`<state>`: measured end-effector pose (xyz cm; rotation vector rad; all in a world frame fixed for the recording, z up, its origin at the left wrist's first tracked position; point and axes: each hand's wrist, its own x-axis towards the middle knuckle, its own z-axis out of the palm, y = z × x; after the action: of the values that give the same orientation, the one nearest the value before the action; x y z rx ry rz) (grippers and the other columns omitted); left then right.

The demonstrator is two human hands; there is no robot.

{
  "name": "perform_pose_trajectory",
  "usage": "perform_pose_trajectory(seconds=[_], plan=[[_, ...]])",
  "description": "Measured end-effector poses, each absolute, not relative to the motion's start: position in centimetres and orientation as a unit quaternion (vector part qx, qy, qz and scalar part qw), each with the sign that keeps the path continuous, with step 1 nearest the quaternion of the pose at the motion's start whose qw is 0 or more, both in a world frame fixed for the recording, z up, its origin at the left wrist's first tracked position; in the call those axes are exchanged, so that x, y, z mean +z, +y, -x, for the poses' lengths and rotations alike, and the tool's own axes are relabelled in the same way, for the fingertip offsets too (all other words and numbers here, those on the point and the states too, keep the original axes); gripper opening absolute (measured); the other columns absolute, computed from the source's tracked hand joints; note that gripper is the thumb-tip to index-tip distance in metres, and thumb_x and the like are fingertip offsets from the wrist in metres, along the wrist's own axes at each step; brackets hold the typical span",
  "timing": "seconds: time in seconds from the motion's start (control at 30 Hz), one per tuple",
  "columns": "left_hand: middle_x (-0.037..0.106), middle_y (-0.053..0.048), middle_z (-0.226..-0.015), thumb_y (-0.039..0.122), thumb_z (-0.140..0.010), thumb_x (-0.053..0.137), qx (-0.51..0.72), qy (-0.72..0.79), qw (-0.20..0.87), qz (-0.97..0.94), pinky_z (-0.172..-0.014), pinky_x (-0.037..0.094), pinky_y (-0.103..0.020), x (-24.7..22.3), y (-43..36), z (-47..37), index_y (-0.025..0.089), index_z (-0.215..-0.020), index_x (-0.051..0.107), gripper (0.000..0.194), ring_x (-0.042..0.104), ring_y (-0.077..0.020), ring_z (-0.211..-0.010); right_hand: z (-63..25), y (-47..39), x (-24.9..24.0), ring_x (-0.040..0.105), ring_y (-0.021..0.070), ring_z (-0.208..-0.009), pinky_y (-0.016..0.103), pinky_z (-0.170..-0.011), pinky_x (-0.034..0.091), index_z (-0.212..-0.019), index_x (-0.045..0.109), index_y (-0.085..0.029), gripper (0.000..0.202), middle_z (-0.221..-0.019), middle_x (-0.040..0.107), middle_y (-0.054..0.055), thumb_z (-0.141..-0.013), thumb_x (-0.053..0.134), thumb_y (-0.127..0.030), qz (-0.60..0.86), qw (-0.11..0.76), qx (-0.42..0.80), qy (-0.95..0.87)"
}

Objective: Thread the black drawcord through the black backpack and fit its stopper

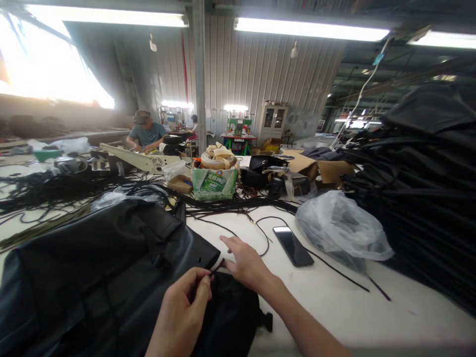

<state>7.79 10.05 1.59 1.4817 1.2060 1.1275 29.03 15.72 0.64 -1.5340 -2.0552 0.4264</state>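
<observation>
A large black bag with a smooth, leather-like surface lies in front of me. A small eyelet hole shows near the corner of its flap. My left hand is closed in a pinch on a short length of dark cord just below that corner. The cord's upper end reaches toward my right hand. That hand is open, its index finger stretched out to the left and its thumb apart from it, close to the cord's end. Whether the thumb touches the cord I cannot tell.
A black phone and a clear plastic bag lie right of my hands on the white table. Loose black cords cross behind. A green-and-white container holds rolled strapping. Black material is piled high at right. A person sits beyond.
</observation>
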Motion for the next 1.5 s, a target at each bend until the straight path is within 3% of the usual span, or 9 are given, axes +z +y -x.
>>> perform_pose_trajectory(seconds=[0.13,0.23,0.4,0.5,0.6,0.83,1.1,1.27,1.5], plan=[[0.069,0.000,-0.072,0.041,-0.100,0.063,0.448,0.506,0.380,-0.632,-0.063,0.047,-0.026,-0.1,9.9,-8.5,0.023,-0.091,0.075,0.024,0.065,-0.0196,-0.067,-27.7,19.2,0.9,0.074,0.0207,-0.090,0.029,-0.087,0.055,-0.109,0.088,-0.022,0.026,-0.095,0.080,0.005,-0.094,0.070,-0.009,0.507,0.279,0.178,-0.796],[0.075,-0.003,-0.079,0.033,-0.104,0.052,0.413,0.515,0.321,-0.679,-0.068,0.051,-0.027,-1.3,10.4,-8.2,0.023,-0.097,0.073,0.024,0.072,-0.0215,-0.070,-27.1,20.0,0.9,0.069,0.0179,-0.083,0.026,-0.079,0.050,-0.097,0.088,-0.021,0.024,-0.086,0.075,0.003,-0.098,0.067,-0.009,0.472,0.309,0.193,-0.803],[0.082,-0.010,-0.106,0.016,-0.108,0.039,0.307,0.573,0.208,-0.731,-0.084,0.057,-0.033,-1.4,11.3,-8.3,0.022,-0.118,0.071,0.034,0.081,-0.0268,-0.097,-27.3,19.8,0.5,0.068,0.0168,-0.082,0.025,-0.072,0.049,-0.112,0.087,-0.022,0.029,-0.087,0.072,0.002,-0.103,0.062,-0.010,0.430,0.359,0.254,-0.789],[0.081,-0.013,-0.114,0.006,-0.106,0.040,0.227,0.626,0.121,-0.736,-0.080,0.058,-0.035,-0.8,11.5,-9.2,0.018,-0.131,0.069,0.040,0.082,-0.0292,-0.096,-27.5,19.5,0.2,0.068,0.0188,-0.086,0.027,-0.074,0.050,-0.125,0.086,-0.025,0.029,-0.094,0.074,0.003,-0.106,0.066,-0.017,0.412,0.400,0.302,-0.761],[0.079,-0.012,-0.110,0.001,-0.105,0.038,0.177,0.649,0.046,-0.738,-0.074,0.057,-0.037,-0.4,11.9,-9.7,0.017,-0.126,0.070,0.042,0.081,-0.0294,-0.090,-27.4,19.4,0.0,0.067,0.0189,-0.084,0.029,-0.076,0.050,-0.127,0.086,-0.027,0.028,-0.093,0.075,0.003,-0.105,0.069,-0.019,0.413,0.417,0.300,-0.752],[0.079,-0.008,-0.096,0.020,-0.114,0.044,0.282,0.608,0.019,-0.742,-0.075,0.055,-0.036,-2.0,14.0,-8.5,0.020,-0.110,0.070,0.027,0.079,-0.0280,-0.087,-26.9,19.2,0.0,0.071,0.0203,-0.092,0.031,-0.083,0.053,-0.126,0.086,-0.027,0.028,-0.100,0.077,0.004,-0.107,0.067,-0.018,0.396,0.441,0.291,-0.751],[0.081,-0.020,-0.100,0.030,-0.116,0.036,0.249,0.654,-0.075,-0.710,-0.085,0.056,-0.047,-1.5,14.3,-8.2,0.016,-0.114,0.075,0.042,0.079,-0.0364,-0.089,-26.7,18.9,-0.2,0.071,0.0206,-0.093,0.031,-0.083,0.054,-0.127,0.086,-0.028,0.028,-0.100,0.076,0.004,-0.108,0.066,-0.018,0.394,0.449,0.301,-0.744],[0.082,-0.023,-0.118,0.030,-0.115,0.037,0.277,0.657,-0.031,-0.701,-0.095,0.056,-0.047,-1.3,14.4,-8.0,0.015,-0.121,0.078,0.045,0.079,-0.0373,-0.106,-26.6,19.0,-0.2,0.070,0.0209,-0.092,0.032,-0.083,0.054,-0.126,0.085,-0.027,0.026,-0.098,0.076,0.005,-0.108,0.067,-0.022,0.399,0.444,0.294,-0.746],[0.083,-0.023,-0.114,0.027,-0.113,0.038,0.275,0.654,-0.003,-0.705,-0.097,0.057,-0.048,-1.0,14.8,-8.7,0.014,-0.120,0.081,0.046,0.080,-0.0385,-0.106,-26.5,18.9,-0.2,0.069,0.0208,-0.090,0.032,-0.081,0.052,-0.125,0.085,-0.027,0.026,-0.097,0.074,0.004,-0.109,0.066,-0.022,0.401,0.440,0.296,-0.747]])
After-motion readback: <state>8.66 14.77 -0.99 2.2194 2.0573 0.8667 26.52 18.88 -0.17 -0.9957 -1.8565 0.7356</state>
